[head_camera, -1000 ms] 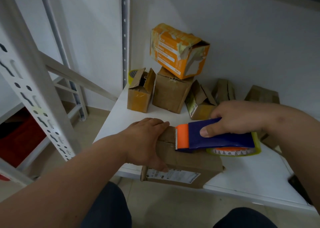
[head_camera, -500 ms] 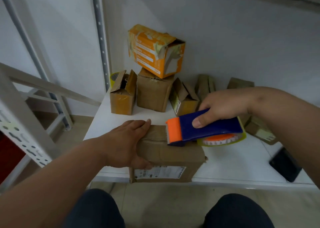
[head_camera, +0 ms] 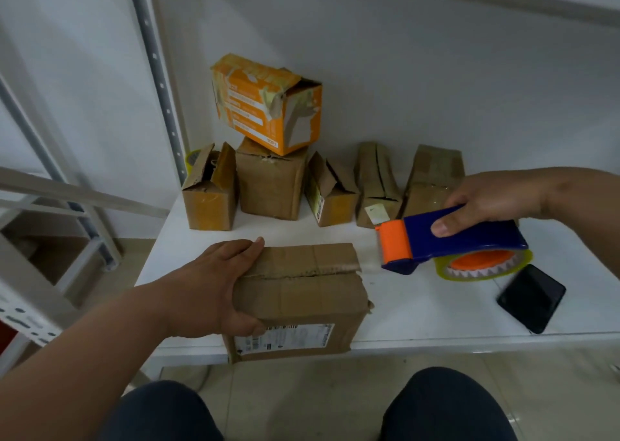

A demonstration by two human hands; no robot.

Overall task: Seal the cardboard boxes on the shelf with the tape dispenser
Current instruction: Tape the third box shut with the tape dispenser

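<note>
A cardboard box (head_camera: 302, 293) at the shelf (head_camera: 419, 309) edge is steadied by the left hand (head_camera: 214, 286), thumb and fingers clamped round its end, while the tape dispenser (head_camera: 449, 239), gripped in the right hand (head_camera: 486, 202), is drawn clear to the box's right, apparently stretching tape.

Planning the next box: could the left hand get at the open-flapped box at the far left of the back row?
Probably yes. The left hand now holds the front box, but bare shelf lies between it and the open-flapped box.

The box's (head_camera: 298, 293) label print is too small to read.
</note>
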